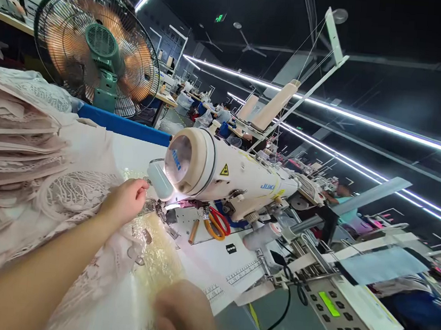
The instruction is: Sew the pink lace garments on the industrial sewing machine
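Observation:
My left hand (128, 198) is closed, its thumb and fingers pressed together just left of the needle area of a white sewing machine (239, 171). Whatever it may pinch is too small to make out. Below, at the bottom edge, my right hand (186, 307) is smeared by motion, and its fingers do not show clearly. Pale pink lace garments (76, 194) lie bunched under and beside my left forearm. A strip of clear, yellowish film (160, 252) covers the table between the hands. Orange-and-red-handled scissors (218, 225) rest beneath the machine arm.
A large fan (103, 49) stands behind a blue edge (124, 123) at the back left. A thread cone (262, 236) and a small black blade (230, 248) sit on the machine table. To the right is a control panel (337, 309) with a dangling black cable (287, 310).

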`<state>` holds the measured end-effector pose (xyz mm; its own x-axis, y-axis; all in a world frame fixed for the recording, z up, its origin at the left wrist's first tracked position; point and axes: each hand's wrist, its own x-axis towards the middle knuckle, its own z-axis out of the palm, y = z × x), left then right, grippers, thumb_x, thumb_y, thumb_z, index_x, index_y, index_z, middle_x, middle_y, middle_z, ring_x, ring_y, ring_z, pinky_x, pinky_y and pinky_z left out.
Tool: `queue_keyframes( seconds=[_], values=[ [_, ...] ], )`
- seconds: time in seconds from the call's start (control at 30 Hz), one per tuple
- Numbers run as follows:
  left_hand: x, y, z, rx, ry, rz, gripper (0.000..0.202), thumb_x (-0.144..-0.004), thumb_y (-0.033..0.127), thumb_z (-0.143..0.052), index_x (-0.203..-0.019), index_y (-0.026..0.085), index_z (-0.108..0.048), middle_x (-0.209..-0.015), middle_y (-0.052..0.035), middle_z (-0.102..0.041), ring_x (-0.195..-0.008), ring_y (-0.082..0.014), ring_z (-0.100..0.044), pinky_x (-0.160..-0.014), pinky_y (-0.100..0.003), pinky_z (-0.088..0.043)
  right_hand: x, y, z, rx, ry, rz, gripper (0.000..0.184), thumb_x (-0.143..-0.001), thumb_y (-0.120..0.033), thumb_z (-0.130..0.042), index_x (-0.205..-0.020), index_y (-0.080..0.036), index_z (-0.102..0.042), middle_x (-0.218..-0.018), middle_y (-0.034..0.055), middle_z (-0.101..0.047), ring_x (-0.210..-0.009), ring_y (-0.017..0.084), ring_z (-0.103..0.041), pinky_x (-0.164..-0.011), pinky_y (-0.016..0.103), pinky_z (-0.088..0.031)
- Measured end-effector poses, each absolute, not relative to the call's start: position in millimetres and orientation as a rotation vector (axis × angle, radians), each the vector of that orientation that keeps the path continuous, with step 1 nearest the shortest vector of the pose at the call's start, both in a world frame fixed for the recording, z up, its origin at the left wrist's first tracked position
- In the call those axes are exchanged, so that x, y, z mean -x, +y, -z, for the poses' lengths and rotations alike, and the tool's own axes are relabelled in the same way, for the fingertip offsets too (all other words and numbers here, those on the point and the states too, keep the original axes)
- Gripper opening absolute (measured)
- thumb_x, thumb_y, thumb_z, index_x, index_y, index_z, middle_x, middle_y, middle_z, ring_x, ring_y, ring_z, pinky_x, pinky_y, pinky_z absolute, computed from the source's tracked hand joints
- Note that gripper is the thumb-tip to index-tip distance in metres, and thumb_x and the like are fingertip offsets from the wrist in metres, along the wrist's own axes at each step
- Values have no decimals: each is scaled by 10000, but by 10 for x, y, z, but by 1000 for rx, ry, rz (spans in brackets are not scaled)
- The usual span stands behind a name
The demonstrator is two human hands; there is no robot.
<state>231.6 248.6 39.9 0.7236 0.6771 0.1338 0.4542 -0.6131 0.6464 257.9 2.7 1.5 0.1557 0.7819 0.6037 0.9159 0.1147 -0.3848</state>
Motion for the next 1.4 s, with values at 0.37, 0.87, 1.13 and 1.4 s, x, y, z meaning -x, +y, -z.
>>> queue_keyframes(
  seconds=[0.37,0.87,1.13,1.4],
  values=[
    [-2312,2442,-453,-2479,834,-364,320,-807,220,-352,-929,220,-648,-769,-52,-629,-693,-210,-584,-553,-273,-374,-2561,-16,-98,1759,-1669,87,165,-889,-341,-436,-892,-207,-532,-738,7,-632,-677,108,-583,-636,195,-463],
    [-2334,2372,-369,-2690,672,-300,352,-806,202,-346,-976,249,-650,-864,-63,-674,-786,-229,-617,-623,-299,-438,-2527,67,-37,1639,-1562,253,162,-872,-341,-408,-857,-229,-525,-630,-11,-591,-567,110,-552,-544,197,-453],
    [-2348,2361,-308,-2785,540,-283,339,-819,180,-366,-1002,192,-651,-995,-109,-646,-984,-262,-575,-834,-357,-445,-2476,24,-14,1728,-1504,259,105,-833,-284,-461,-885,-246,-543,-694,-6,-626,-616,121,-593,-626,196,-493],
    [-2338,2369,-253,-2765,488,-315,375,-829,165,-356,-1043,174,-664,-1178,-123,-605,-1136,-267,-510,-1005,-411,-359,-2506,9,-28,1741,-1578,217,111,-842,-265,-460,-912,-232,-538,-713,-1,-628,-651,115,-582,-638,197,-480]
  ],
)
